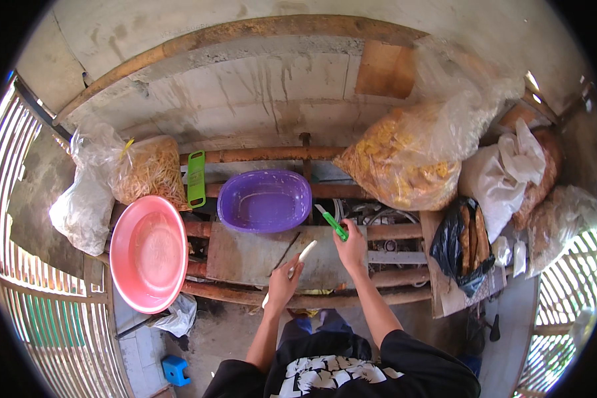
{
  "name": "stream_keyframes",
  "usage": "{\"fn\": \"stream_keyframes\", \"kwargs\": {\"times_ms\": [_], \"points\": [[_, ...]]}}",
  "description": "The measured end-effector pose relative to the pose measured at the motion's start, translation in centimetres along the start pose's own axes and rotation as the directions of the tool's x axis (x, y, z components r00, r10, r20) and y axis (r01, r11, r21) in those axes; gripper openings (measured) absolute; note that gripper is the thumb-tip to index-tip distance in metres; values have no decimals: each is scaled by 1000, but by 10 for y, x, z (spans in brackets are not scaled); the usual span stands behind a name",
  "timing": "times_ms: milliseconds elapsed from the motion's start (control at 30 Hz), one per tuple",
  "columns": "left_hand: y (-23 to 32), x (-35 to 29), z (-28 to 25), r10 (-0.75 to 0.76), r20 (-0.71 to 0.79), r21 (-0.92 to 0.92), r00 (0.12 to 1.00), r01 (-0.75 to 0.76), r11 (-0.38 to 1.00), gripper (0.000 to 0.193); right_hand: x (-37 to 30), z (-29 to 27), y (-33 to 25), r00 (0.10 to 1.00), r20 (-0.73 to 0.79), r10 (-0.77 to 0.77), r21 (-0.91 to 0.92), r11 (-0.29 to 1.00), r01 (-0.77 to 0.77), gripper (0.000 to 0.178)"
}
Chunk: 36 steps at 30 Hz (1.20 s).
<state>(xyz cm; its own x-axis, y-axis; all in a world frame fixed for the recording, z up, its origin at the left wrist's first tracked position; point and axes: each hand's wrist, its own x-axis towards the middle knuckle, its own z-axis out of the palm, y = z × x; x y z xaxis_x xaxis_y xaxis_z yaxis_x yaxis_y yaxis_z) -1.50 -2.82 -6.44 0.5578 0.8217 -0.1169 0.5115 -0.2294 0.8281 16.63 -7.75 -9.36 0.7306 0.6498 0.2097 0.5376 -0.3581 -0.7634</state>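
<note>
Over the rusty frame: both hands work above a grey slab point(245, 255) laid across orange-brown pipes, seen from the head view.
Left hand: the left hand point(282, 284) is closed around a long pale peeled root point(297, 260), which slants up to the right with its tip above the slab.
Right hand: the right hand point(351, 247) grips a green-handled peeler point(331, 222), its head pointing up and left toward the purple basin.
Gap between tools: the peeler and the pale root are near each other but appear apart; the view is too small to be sure.
Purple basin: an oval purple basin point(265, 200) sits on the pipes just beyond the hands.
Pink basin: a round pink basin point(148, 253) leans at the left end of the frame.
Green slicer: a flat green slicer point(196, 179) stands between the two basins.
Bags: a clear bag of yellow chips point(401, 162) lies to the right, a bag of pale shreds point(149, 169) to the left.
</note>
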Motion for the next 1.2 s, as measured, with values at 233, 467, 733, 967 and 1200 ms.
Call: {"fn": "stream_keyframes", "kwargs": {"times_ms": [233, 467, 733, 967, 1200], "points": [[5, 4, 2, -31, -124, 15, 992, 33, 999, 28, 34, 13, -6, 997, -23, -73, 66, 995, 75, 37], [3, 1, -3, -55, -136, 142, 989, 75, 987, 29, -8, -13, -6, 966, 244, 83, 316, 935, -160, 35], [-5, 7, -10, 3, -134, 192, 991, 23, 981, 29, -40, -25, -32, 726, 679, -103, 655, 531, -537, 36], [-9, 10, -13, 51, -136, 217, 989, -21, 976, 28, -55, -20, -23, 809, 587, -38, 616, 669, -415, 35], [-31, 11, -14, 203, -118, 375, 972, -146, 915, 27, -67, -24, -15, 878, 479, -17, 302, 942, -147, 32]]}}
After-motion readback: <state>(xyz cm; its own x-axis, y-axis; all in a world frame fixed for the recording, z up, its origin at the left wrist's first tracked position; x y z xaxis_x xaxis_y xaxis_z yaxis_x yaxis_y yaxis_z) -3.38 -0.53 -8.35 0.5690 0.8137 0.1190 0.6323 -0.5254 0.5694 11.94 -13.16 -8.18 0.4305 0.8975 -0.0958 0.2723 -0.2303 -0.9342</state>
